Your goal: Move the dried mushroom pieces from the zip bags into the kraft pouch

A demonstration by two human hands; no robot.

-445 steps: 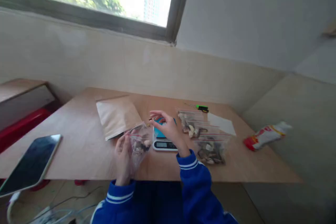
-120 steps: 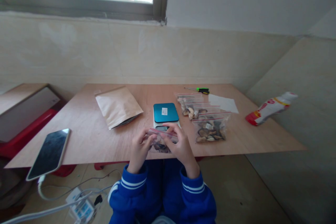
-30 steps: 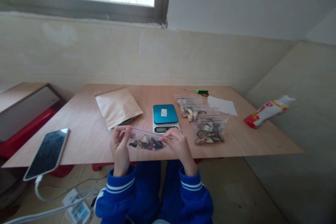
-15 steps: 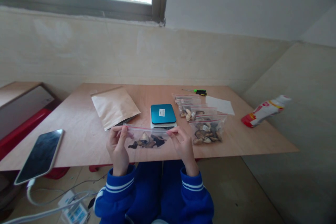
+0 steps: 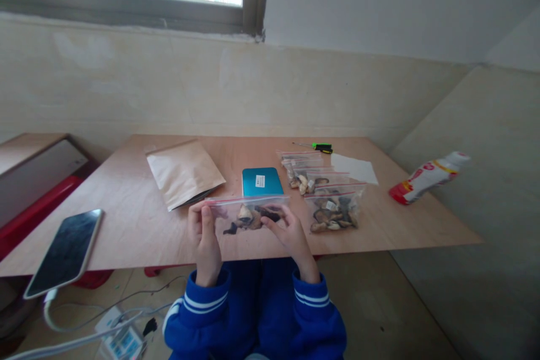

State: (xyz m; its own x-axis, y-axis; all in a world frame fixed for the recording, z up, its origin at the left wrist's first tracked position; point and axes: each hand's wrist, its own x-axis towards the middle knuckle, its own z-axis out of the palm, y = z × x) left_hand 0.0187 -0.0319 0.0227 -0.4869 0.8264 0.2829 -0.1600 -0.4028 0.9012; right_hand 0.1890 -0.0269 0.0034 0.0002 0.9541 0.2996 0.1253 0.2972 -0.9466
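Over the table's front edge I hold up a clear zip-lock bag (image 5: pixel 253 202) with a reddish seal strip along its top. Dark and pale dried pieces (image 5: pixel 248 217), like dried mushrooms, lie inside it. My left hand (image 5: pixel 206 242) pinches the bag's upper left corner between thumb and fingers. My right hand (image 5: pixel 293 236) grips the right side, its thumb in front over a dark piece. Behind the bag sits a blue-topped scale (image 5: pixel 262 180) with a white label; the bag hides its front part.
More filled zip-lock bags (image 5: pixel 335 214) lie to the right, near a white paper (image 5: pixel 354 169) and a green-black screwdriver (image 5: pixel 322 147). A red-white bottle (image 5: pixel 426 179) stands at the right. A kraft pouch (image 5: pixel 185 173) and a phone (image 5: pixel 63 253) on a cable are at the left.
The bag has moved slightly right and up, covering the scale's front. My left hand has shifted right; my right hand has moved from the top corner down onto the bag's right side.
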